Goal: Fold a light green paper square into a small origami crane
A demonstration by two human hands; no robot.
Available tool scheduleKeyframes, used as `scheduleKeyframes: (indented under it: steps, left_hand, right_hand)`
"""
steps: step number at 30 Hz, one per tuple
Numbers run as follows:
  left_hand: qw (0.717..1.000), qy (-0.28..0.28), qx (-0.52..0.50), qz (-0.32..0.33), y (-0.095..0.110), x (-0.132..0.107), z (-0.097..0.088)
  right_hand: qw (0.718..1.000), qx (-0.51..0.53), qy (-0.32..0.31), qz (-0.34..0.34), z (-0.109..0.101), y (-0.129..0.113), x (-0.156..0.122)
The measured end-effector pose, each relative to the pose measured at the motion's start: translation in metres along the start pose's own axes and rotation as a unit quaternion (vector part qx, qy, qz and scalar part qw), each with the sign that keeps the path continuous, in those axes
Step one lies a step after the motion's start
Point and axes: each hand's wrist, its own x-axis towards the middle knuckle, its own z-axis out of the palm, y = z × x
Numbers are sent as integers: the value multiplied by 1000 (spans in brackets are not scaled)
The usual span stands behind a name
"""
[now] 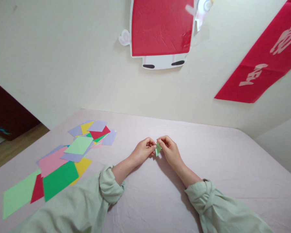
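Note:
A small piece of folded light green paper [158,149] is held between my two hands, above the middle of the table. My left hand [144,149] pinches its left edge between thumb and fingers. From the other side my right hand [169,149] grips its upper right part, thumb toward me. The paper tapers to a point at the bottom. My fingers cover some of it, so its full shape is hidden.
Loose sheets of coloured paper [60,181] lie overlapping on the left of the pale pink table cover [140,207]. A wall [99,77] rises behind the table, with a red and white cutout [162,29] and a red banner [254,69] on it.

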Motion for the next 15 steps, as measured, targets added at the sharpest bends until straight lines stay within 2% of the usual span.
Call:
scheduleKeyframes:
  steps: [4,7,10,15]
  left_hand:
    - [999,46,-16,7,1,2,-2]
    - [997,73,-14,23,4,3,-4]
    - [997,71,-18,23,4,3,-4]
    - [999,36,-9,-2,2,2,-3]
  right_hand:
    - [998,24,-41,37,2,3,-1]
    - [997,26,-50,49,2,4,0]
    - [997,36,-51,53,1,5,0]
    - [996,60,-47,45,2,8,1]
